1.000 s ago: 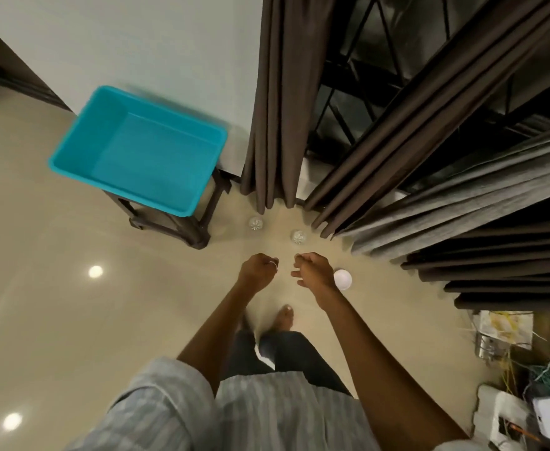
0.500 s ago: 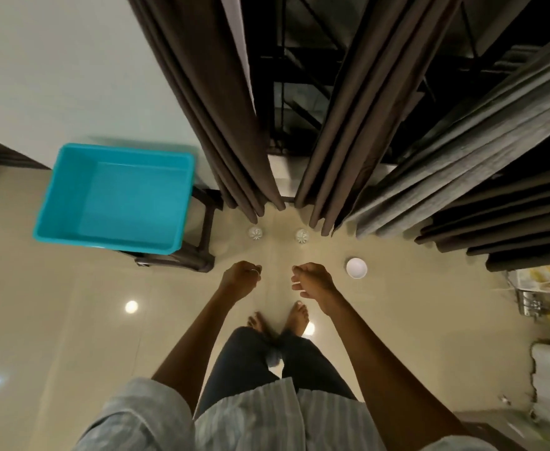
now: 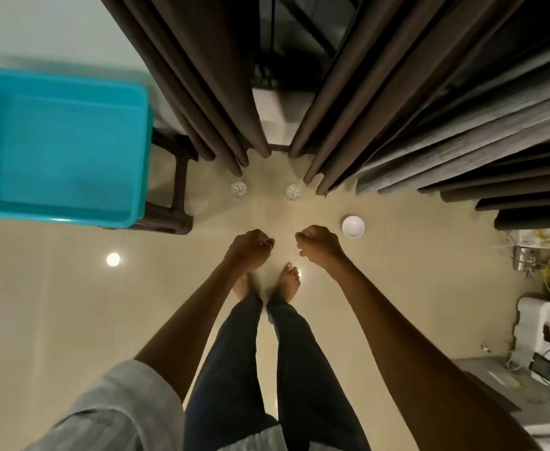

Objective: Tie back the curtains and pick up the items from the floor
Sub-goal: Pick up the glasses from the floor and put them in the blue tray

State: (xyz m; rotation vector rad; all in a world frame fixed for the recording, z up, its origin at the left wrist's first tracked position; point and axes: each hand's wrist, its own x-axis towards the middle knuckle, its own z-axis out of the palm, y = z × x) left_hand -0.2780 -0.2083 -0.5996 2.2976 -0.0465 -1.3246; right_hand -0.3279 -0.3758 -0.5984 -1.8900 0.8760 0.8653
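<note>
Little looks done. The left curtain (image 3: pixel 202 92) and right curtain (image 3: pixel 381 92) hang untied at the far side. Two small ribbed white items, left one (image 3: pixel 239 189) and right one (image 3: pixel 293 191), and a white bowl (image 3: pixel 353 226) lie on the floor beneath. The left hand (image 3: pixel 250 249) and right hand (image 3: pixel 319 245) are fisted, apparently empty.

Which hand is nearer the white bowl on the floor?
Right. The right hand is close beside the bowl; the left hand is farther off, on the right hand's other side.

Fists: left hand (image 3: pixel 250 249), right hand (image 3: pixel 319 245).
</note>
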